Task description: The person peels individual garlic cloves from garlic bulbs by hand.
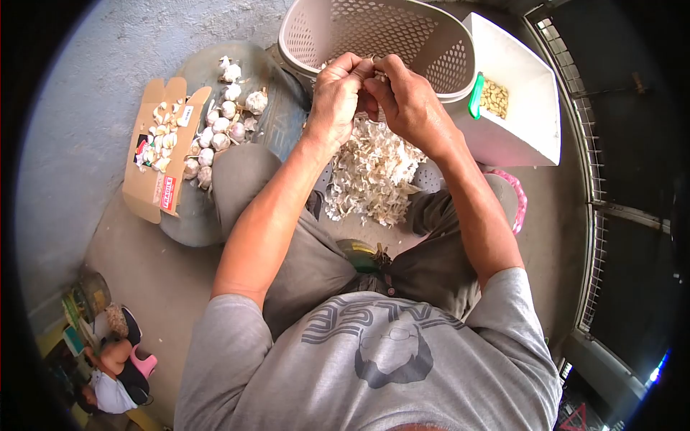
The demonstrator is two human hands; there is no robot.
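Observation:
My left hand and my right hand meet fingertip to fingertip over the near rim of a beige perforated basket. Both have their fingers pinched together; whatever lies between them is too small and hidden to name. Below them, a heap of papery garlic skins lies between my feet. To the left, whole garlic bulbs rest on a grey-blue round surface. Beside them, separated cloves sit on an opened cardboard box.
At the right, a white foam box holds pale pieces, with a green-handled thing at its edge. A pink curved object is by my right knee. Another person is at the lower left. A metal grille stands right.

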